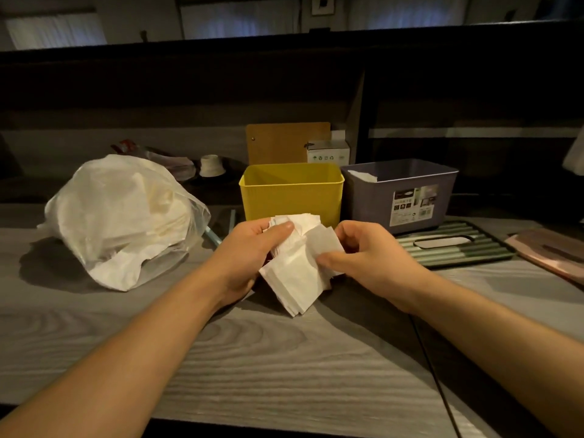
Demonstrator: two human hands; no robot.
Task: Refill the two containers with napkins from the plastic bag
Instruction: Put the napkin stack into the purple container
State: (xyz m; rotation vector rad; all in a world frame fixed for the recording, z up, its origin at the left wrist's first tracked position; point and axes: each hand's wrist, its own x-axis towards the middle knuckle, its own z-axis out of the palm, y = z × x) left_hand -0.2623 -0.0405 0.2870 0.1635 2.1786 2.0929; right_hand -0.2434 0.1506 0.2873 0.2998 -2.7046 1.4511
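Both the left hand (252, 248) and right hand (357, 257) pinched a loose napkin stack (294, 273); sheets could probably slip and scatter short of the yellow container (290, 194).

Left hand (252, 248) and right hand (363, 257) grip a stack of white napkins (295, 273) above the table (284, 358); plastic bag (123, 216) left of the left hand, yellow container (292, 192) and grey container (401, 194) just beyond both hands

Dim eatery counter: wood-grain countertop (284, 358), napkin bins (292, 192), clipboard (287, 142), curtained windows (240, 20) behind.
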